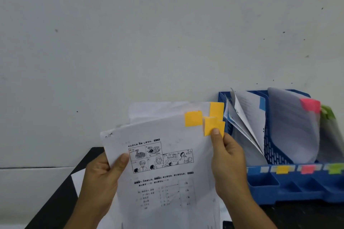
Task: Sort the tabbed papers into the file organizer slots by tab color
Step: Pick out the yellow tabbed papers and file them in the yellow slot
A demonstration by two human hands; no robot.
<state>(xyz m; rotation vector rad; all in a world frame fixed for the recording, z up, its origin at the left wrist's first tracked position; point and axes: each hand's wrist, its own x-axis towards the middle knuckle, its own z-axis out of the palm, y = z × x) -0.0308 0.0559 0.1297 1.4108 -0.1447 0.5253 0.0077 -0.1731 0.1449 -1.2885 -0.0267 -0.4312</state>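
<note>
I hold a sheaf of printed papers with yellow tabs (163, 156) upright in front of me. My left hand (104, 178) grips its left edge. My right hand (228, 161) pinches the right edge, thumb on a yellow tab (211, 126). To the right stands the blue file organizer (275, 156). One slot holds papers with a blue tab (262, 103), another papers with a pink tab (310, 105), and the far right slot papers with a green tab (327, 112). Its front rail carries colour labels: yellow (282, 169), pink (308, 169), green (335, 169).
The organizer stands on a black table (61, 199) against a pale wall (167, 33). More white sheets (77, 180) lie on the table under my left hand. Small open trays (264, 184) run along the organizer's front.
</note>
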